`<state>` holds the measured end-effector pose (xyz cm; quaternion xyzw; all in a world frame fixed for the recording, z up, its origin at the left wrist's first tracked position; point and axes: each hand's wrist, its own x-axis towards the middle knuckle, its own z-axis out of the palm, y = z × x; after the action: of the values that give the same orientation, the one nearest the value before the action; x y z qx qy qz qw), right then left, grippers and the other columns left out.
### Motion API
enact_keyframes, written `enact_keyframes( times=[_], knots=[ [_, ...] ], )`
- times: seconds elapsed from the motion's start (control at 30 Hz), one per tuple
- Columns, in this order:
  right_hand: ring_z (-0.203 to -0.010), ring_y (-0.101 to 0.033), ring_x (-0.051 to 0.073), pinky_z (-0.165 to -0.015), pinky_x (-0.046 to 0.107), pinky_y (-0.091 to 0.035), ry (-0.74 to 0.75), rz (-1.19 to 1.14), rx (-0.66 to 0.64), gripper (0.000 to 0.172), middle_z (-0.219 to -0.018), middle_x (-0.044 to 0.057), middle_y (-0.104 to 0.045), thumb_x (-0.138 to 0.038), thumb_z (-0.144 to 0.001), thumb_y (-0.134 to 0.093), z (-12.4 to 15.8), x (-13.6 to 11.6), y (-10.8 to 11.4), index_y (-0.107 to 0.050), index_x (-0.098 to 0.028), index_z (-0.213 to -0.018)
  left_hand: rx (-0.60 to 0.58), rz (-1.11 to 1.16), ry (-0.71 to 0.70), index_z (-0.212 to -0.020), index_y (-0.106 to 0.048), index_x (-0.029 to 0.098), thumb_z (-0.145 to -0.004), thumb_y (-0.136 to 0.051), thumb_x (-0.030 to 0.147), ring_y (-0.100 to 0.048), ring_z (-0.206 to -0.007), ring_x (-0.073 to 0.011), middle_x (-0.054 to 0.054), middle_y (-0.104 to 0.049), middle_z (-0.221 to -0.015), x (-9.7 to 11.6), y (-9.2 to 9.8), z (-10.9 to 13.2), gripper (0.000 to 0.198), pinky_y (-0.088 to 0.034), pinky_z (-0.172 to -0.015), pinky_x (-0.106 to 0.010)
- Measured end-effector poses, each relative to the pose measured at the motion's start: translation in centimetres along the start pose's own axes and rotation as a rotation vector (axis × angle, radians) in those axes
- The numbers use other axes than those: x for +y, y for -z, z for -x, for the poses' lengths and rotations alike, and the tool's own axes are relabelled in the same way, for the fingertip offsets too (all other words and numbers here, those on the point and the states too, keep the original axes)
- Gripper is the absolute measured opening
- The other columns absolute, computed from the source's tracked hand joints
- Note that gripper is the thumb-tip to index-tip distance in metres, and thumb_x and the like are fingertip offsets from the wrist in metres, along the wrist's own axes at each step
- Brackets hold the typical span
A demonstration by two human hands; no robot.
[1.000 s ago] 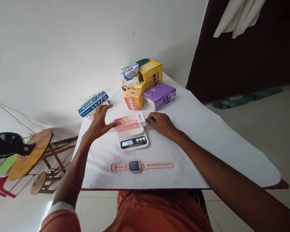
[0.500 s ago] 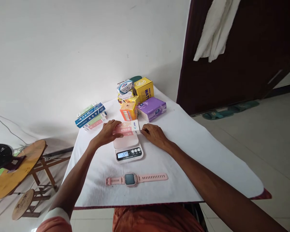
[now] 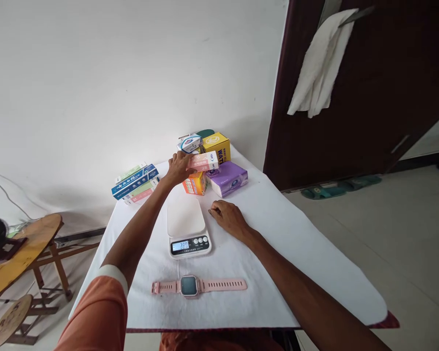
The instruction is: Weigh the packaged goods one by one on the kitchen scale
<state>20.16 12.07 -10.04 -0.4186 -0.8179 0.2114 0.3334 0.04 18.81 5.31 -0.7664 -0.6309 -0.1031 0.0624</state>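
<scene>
My left hand (image 3: pixel 180 167) is closed around a pink-and-white carton (image 3: pixel 204 161), held over the small orange box (image 3: pixel 195 184) and beside the yellow box (image 3: pixel 216 145). Its fingers partly cover the things behind. On the white cloth, to the right of the digital kitchen scale (image 3: pixel 186 217), rests my right hand (image 3: pixel 229 216). Its fingers are curled in, and I see nothing held in them. The scale's plate is bare and its display is lit, seeming to read 280. A purple tissue pack (image 3: pixel 229 178) lies beyond my right hand.
A pink-strapped smartwatch (image 3: pixel 189 286) lies in front of the scale. Blue and pastel cartons (image 3: pixel 135 182) are stacked at the table's left edge. A blue-and-white box (image 3: pixel 189 143) tops the rear pile by the wall. To the left stand a fan and wooden stools.
My left hand has lifted the pink-and-white carton off the scale and carried it back to the pile of boxes. My right hand no longer touches the carton. The display reading changed.
</scene>
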Motion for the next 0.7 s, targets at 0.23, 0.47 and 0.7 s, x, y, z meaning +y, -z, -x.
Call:
enact_keyframes(
  times=[0.23,0.47,0.7],
  knots=[
    [-0.073,-0.06,0.019,-0.069,0.029,-0.038,0.011,-0.014,0.001,0.019,-0.078,0.004,-0.067,-0.022,-0.091,-0.053,0.1,0.0,0.0,-0.055,-0.023,-0.073,0.072,-0.022,-0.029,-0.155,-0.043,0.024,-0.092,-0.067,0.042,-0.041,-0.135,-0.0379,-0.019,-0.042,-0.153,0.1,-0.6,1.6,0.069,-0.036,-0.109,-0.054],
    [-0.068,-0.058,0.018,-0.068,0.029,-0.038,0.03,-0.027,0.015,0.02,-0.074,0.004,-0.066,-0.028,-0.09,-0.052,0.2,-0.2,0.1,-0.048,-0.024,-0.07,0.066,-0.033,-0.036,-0.155,-0.044,0.021,-0.091,-0.07,0.037,-0.039,-0.138,-0.0369,-0.02,-0.042,-0.155,-0.2,-0.5,3.0,0.071,-0.034,-0.111,-0.053],
    [-0.066,-0.058,0.019,-0.066,0.031,-0.039,0.056,-0.068,0.018,0.024,-0.071,0.004,-0.066,-0.037,-0.091,-0.051,0.5,0.2,0.1,-0.052,-0.024,-0.07,0.129,-0.07,0.127,-0.156,-0.042,0.02,-0.093,-0.067,0.038,-0.041,-0.138,-0.0356,-0.018,-0.044,-0.154,-6.4,1.0,7.4,0.069,-0.037,-0.111,-0.05]
  ],
)
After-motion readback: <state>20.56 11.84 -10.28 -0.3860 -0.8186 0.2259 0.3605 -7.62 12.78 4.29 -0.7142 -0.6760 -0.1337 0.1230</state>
